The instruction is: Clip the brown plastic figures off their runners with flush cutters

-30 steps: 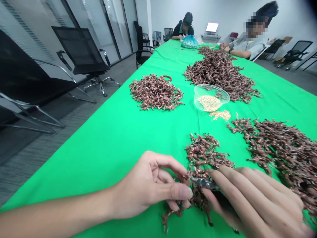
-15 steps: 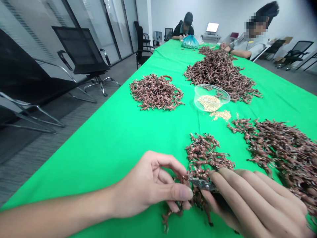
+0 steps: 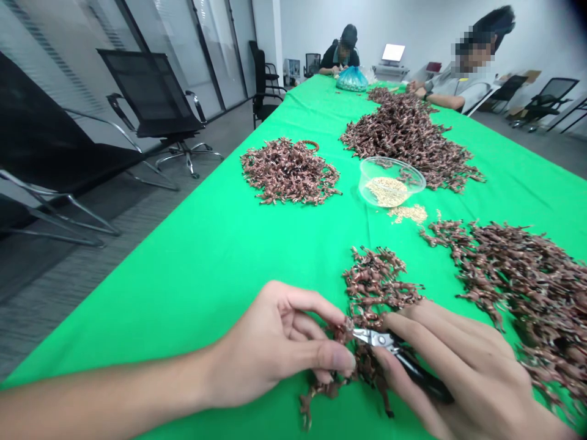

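Observation:
My left hand [image 3: 279,342] pinches a small brown plastic piece [image 3: 342,333] between thumb and fingers, just above the green tablecloth [image 3: 220,256]. My right hand [image 3: 458,373] grips small metal pliers [image 3: 389,345] with dark handles, their tip touching that piece. Beneath both hands lies a small heap of brown pieces [image 3: 378,287], with a few strands trailing toward the front edge.
Larger brown heaps lie at the right [image 3: 527,281], the middle left [image 3: 290,171] and the far middle [image 3: 408,137]. A clear bowl [image 3: 389,181] of pale grains stands between them. Two people sit at the far end. Black chairs [image 3: 151,98] stand on the left.
My right hand has drawn back slightly toward me and curled, so the pliers' jaws and handles show more. My left hand has kept its pinch in place.

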A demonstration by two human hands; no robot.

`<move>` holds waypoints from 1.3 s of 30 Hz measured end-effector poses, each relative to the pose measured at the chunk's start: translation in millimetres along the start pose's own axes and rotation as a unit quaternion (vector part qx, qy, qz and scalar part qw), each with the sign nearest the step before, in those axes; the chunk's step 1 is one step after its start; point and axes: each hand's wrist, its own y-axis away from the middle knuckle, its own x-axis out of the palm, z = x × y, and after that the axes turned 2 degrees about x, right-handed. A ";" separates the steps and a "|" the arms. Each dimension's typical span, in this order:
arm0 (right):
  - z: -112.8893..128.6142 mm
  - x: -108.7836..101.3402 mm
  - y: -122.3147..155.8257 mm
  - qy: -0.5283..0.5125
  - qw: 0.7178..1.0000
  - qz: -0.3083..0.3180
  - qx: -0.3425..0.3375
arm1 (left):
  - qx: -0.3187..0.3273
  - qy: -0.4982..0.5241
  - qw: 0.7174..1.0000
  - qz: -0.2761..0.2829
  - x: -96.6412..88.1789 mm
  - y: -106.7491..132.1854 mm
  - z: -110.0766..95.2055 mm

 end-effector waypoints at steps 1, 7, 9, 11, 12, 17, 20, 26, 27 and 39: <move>0.1 -0.1 -0.8 -0.014 1.000 0.007 0.009 | 0.001 0.002 1.000 -0.005 0.4 0.1 0.2; -1.4 2.4 -0.8 -0.042 0.999 -0.002 0.022 | 0.000 -0.018 0.999 -0.029 2.0 0.1 -1.3; -2.5 3.7 0.0 -0.038 0.999 -0.009 0.019 | 0.007 -0.046 0.998 -0.033 2.2 0.2 -2.4; -3.5 4.4 0.3 -0.036 0.999 -0.016 0.016 | 0.020 -0.081 0.996 -0.039 2.1 0.3 -3.5; -3.8 4.4 0.1 -0.038 0.999 -0.019 0.014 | 0.029 -0.095 0.994 -0.044 2.0 0.4 -3.9; -3.8 3.2 -2.4 -0.048 0.998 -0.037 0.024 | 0.075 -0.110 0.989 -0.062 2.0 0.7 -4.0; -4.0 3.1 -3.8 -0.052 0.997 -0.041 0.029 | 0.089 -0.119 0.987 -0.053 2.9 1.3 -3.5; -5.2 1.6 -3.5 -0.055 0.997 -0.039 0.027 | 0.115 -0.123 0.985 -0.044 3.2 3.7 -4.4; -5.2 1.3 -3.2 -0.055 0.997 -0.040 0.027 | 0.120 -0.132 0.983 -0.042 2.8 4.0 -4.8; -5.0 1.9 -2.7 -0.055 0.998 -0.035 0.027 | 0.147 -0.144 0.979 -0.005 3.5 4.5 -8.0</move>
